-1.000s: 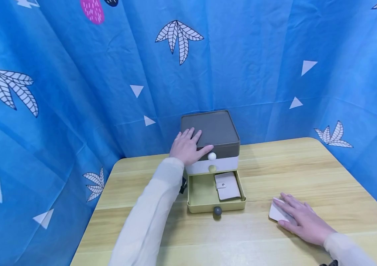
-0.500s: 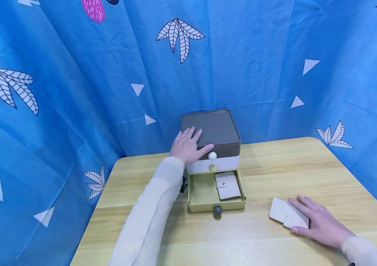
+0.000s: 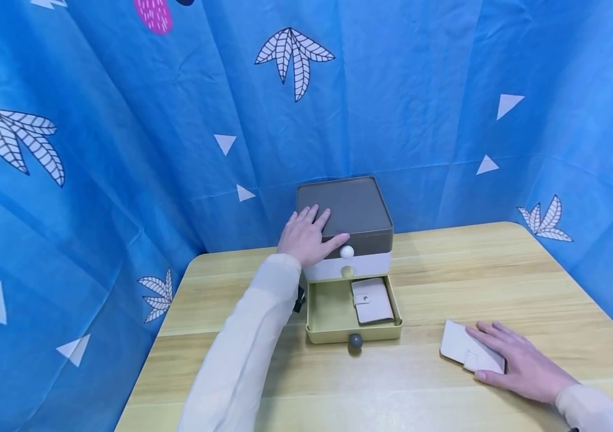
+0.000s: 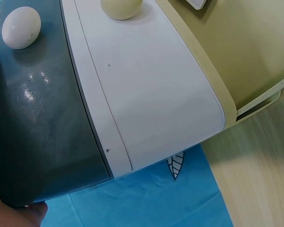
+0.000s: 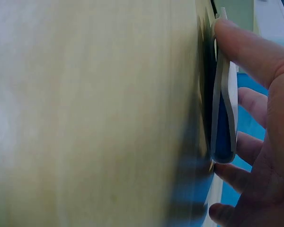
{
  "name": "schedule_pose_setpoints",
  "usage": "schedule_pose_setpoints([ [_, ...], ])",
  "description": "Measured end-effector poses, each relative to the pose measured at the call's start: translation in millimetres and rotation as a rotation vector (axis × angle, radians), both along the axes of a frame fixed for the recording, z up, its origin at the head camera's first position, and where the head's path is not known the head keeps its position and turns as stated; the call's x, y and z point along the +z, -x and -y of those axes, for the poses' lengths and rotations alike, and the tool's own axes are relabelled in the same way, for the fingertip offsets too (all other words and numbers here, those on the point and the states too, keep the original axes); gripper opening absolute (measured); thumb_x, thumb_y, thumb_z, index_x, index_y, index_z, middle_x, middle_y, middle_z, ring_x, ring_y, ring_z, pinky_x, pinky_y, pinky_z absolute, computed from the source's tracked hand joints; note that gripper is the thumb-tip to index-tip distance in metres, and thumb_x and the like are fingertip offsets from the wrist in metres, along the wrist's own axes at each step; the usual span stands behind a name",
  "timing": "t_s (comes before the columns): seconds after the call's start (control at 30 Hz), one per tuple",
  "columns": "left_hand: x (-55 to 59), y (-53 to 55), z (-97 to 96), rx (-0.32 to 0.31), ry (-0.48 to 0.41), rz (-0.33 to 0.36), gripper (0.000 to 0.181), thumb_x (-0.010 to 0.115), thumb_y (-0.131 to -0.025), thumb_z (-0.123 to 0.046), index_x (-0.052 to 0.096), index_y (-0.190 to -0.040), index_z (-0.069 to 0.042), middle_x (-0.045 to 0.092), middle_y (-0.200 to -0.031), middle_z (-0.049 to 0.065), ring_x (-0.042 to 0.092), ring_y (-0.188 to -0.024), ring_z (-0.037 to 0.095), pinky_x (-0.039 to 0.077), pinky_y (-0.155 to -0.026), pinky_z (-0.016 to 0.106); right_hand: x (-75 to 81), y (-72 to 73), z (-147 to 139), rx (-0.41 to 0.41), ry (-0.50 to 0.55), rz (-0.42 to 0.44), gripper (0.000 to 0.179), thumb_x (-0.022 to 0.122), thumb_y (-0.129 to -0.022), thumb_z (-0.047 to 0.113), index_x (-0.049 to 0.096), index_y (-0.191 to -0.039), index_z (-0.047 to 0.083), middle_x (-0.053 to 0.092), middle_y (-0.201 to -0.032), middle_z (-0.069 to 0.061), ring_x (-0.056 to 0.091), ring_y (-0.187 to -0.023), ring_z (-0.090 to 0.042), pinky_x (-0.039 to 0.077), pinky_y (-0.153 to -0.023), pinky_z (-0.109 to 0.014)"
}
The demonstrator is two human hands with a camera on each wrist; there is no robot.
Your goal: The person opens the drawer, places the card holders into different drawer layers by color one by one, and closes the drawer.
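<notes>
In the head view, a small stacked drawer cabinet (image 3: pixel 344 207) has a dark grey top, a white middle and a pale green bottom drawer (image 3: pixel 330 306), pulled out. My left hand (image 3: pixel 305 239) rests with spread fingers on the cabinet's top left front corner. A pale card wallet (image 3: pixel 372 302) with a snap strap lies in the drawer's right side. On the table to the right lies a second pale card wallet (image 3: pixel 460 343). My right hand (image 3: pixel 525 363) holds its right end, thumb (image 5: pixel 246 45) at one edge and fingers across the other side.
The wooden table (image 3: pixel 419 396) carries the cabinet near its back edge. A blue patterned curtain (image 3: pixel 409 108) hangs behind and along both sides. A dark round knob (image 3: pixel 355 341) sticks out from the open drawer's front.
My right hand has slid back right from lying flat over the wallet to its right end, uncovering most of it. My left hand stays on the cabinet.
</notes>
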State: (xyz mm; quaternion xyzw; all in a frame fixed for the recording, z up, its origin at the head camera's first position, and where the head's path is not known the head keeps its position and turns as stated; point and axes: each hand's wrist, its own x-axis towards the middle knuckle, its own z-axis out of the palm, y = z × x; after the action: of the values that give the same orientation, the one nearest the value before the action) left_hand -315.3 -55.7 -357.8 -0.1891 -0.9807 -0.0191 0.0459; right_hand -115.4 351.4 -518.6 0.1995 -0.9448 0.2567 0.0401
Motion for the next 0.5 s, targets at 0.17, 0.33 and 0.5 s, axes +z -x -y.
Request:
schedule_pose_setpoints([
  [0.17, -0.3, -0.3, -0.9, 0.0, -0.001, 0.004, 0.093, 0.015, -0.083, -0.084, 0.022, -0.154, -0.023, 0.018, -0.159, 0.006, 0.012, -0.146, 0.023, 0.007, -0.118, 0.043, 0.5, -1.0, 0.5, 0.014, -0.026, -0.042, 0.074, 0.078, -0.076, 0.043, 0.051, -0.14, 0.018, 0.051, -0.136, -0.018, 0.04, -0.123, -0.051, -0.004, -0.104, -0.01],
  [0.33, 0.2, -0.4, -1.2, 0.002, -0.004, 0.001, 0.093, 0.017, -0.084, -0.083, 0.023, -0.154, -0.023, 0.019, -0.159, 0.006, 0.013, -0.146, 0.023, 0.007, -0.118, 0.043, 3.1, 0.1, 2.5, 0.013, -0.071, -0.081, 0.074, 0.079, -0.074, 0.047, 0.053, -0.138, 0.019, 0.054, -0.131, -0.01, 0.047, -0.119, -0.038, 0.013, -0.103, -0.013],
  [0.5, 0.5, -0.1, 0.6, -0.002, -0.007, 0.001, 0.093, 0.017, -0.083, -0.083, 0.023, -0.154, -0.023, 0.019, -0.159, 0.007, 0.013, -0.146, 0.023, 0.007, -0.118, 0.043, 7.6, 1.5, 5.1, -0.016, -0.125, -0.083, 0.078, 0.079, -0.071, 0.052, 0.053, -0.138, 0.023, 0.053, -0.127, -0.001, 0.051, -0.111, -0.023, 0.033, -0.084, -0.02],
])
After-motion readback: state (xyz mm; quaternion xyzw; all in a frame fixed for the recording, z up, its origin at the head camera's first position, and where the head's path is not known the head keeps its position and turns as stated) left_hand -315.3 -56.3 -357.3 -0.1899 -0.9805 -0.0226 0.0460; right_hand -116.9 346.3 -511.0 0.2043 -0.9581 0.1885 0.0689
